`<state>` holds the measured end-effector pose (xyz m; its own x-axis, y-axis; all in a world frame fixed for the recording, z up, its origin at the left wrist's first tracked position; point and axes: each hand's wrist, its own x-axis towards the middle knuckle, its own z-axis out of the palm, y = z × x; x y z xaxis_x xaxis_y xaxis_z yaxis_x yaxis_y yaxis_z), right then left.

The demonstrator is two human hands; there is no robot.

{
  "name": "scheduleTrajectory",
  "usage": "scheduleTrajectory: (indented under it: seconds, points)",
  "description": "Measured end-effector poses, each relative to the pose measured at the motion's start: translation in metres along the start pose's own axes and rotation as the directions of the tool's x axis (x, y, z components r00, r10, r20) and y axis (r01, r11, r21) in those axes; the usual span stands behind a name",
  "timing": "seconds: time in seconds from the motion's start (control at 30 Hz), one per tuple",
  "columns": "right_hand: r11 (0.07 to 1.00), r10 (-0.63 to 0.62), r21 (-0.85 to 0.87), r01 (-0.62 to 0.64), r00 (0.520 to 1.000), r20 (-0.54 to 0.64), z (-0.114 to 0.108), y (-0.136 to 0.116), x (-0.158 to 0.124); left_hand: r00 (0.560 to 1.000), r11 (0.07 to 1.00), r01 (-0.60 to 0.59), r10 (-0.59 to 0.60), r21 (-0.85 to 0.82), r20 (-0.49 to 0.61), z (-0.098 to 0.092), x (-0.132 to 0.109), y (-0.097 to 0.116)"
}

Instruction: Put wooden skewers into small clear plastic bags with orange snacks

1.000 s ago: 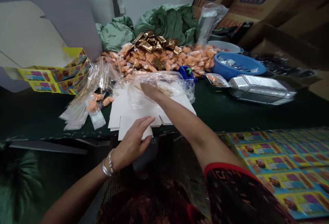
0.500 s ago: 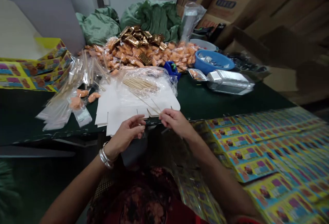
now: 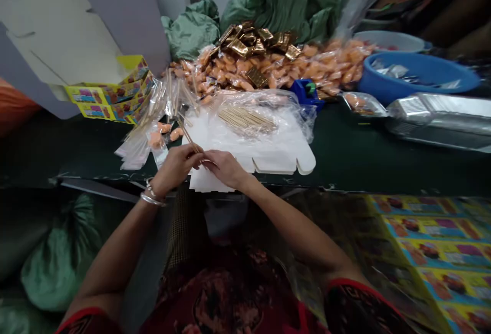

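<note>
My left hand (image 3: 174,167) and my right hand (image 3: 226,167) meet at the near table edge, both pinched on a few thin wooden sticks (image 3: 189,138) that point up and to the left. They hover over a stack of flat white die-cut cards (image 3: 276,157). Just beyond, a clear plastic bag (image 3: 291,106) holds a bundle of more sticks (image 3: 245,118). Silver bangles ring my left wrist.
A heap of orange wrapped sweets and gold packets (image 3: 264,65) fills the back. Clear sleeves (image 3: 136,142) and yellow printed boxes (image 3: 111,101) lie left. A blue basin (image 3: 414,75) and silver foil packs (image 3: 441,119) sit right. Printed yellow sheets (image 3: 441,252) spread at lower right.
My right hand came back from the bag of sticks to the table edge with sticks, and my left hand closed onto them too. The view swung right, then back left.
</note>
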<state>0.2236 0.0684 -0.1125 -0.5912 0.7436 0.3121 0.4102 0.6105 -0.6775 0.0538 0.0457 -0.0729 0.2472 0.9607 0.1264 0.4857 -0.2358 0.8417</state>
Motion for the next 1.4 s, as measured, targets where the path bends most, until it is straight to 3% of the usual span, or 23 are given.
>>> scheduleTrajectory:
  seconds: [0.07, 0.13, 0.3, 0.47, 0.53, 0.6, 0.67, 0.7, 0.77, 0.83, 1.03, 1.1, 1.17, 1.27, 1.33, 1.4]
  points:
    - [0.998, 0.055, 0.012, -0.055, 0.998, -0.034, -0.007, 0.008, -0.004, 0.999, 0.999, 0.046, -0.045, -0.025, 0.027, 0.016, 0.004, -0.022]
    - [0.994, 0.097, 0.066, -0.089, 0.986, -0.139, -0.017, 0.005, -0.005, 0.997, 0.999, 0.053, -0.052, -0.001, 0.059, 0.028, 0.007, -0.032]
    - [0.993, 0.029, 0.118, -0.003, 0.975, -0.219, -0.023, -0.026, 0.008, 0.994, 0.998, 0.068, -0.069, 0.016, 0.085, 0.038, 0.001, -0.017]
    - [0.972, 0.063, 0.235, -0.010, 0.973, -0.221, -0.002, -0.037, 0.002, 0.974, 0.942, 0.191, -0.148, -0.276, 0.171, 0.040, -0.037, -0.006]
    - [0.956, 0.087, 0.294, -0.021, 0.973, -0.213, 0.001, -0.036, 0.001, 0.975, 0.918, 0.216, -0.187, -0.332, 0.116, 0.030, -0.052, -0.016]
    - [0.948, 0.102, 0.318, -0.026, 0.970, -0.223, 0.001, -0.035, 0.005, 0.960, 0.951, 0.233, -0.258, -0.202, -0.106, 0.009, -0.063, -0.035]
    - [0.948, 0.097, 0.316, -0.024, 0.971, -0.218, 0.001, -0.033, 0.012, 0.897, 0.943, 0.310, -0.248, 0.120, -0.366, -0.015, -0.066, -0.058]
    - [0.951, 0.087, 0.310, -0.022, 0.976, -0.199, 0.002, -0.033, 0.016, 0.873, 0.886, 0.360, -0.208, 0.294, -0.442, -0.026, -0.064, -0.069]
    - [0.959, 0.060, 0.282, -0.016, 0.987, -0.149, 0.006, -0.030, 0.021, 0.880, 0.736, 0.404, -0.149, 0.543, -0.452, -0.040, -0.057, -0.088]
    - [0.969, 0.039, 0.246, -0.013, 0.994, -0.103, 0.011, -0.027, 0.024, 0.902, 0.656, 0.397, -0.147, 0.642, -0.407, -0.043, -0.050, -0.100]
    - [0.978, 0.054, 0.203, -0.052, 0.999, 0.000, 0.019, -0.017, 0.027, 0.898, 0.601, 0.431, -0.212, 0.673, -0.385, -0.047, -0.045, -0.099]
    - [0.978, 0.065, 0.195, -0.073, 0.997, 0.046, 0.019, -0.017, 0.030, 0.884, 0.631, 0.454, -0.233, 0.629, -0.404, -0.056, -0.045, -0.093]
    - [0.981, 0.078, 0.167, -0.094, 0.992, 0.103, 0.020, -0.020, 0.033, 0.860, 0.721, 0.483, -0.282, 0.497, -0.426, -0.066, -0.046, -0.087]
    - [0.991, 0.088, 0.085, -0.107, 0.976, 0.201, 0.022, -0.025, 0.040, 0.795, 0.861, 0.504, -0.433, 0.067, -0.425, -0.074, -0.046, -0.085]
    - [0.994, 0.081, 0.052, -0.097, 0.964, 0.252, 0.024, -0.028, 0.044, 0.738, 0.845, 0.465, -0.535, -0.265, -0.411, -0.075, -0.047, -0.088]
    - [0.995, 0.067, 0.056, -0.086, 0.958, 0.278, 0.026, -0.031, 0.047, 0.702, 0.747, 0.407, -0.624, -0.526, -0.342, -0.074, -0.048, -0.091]
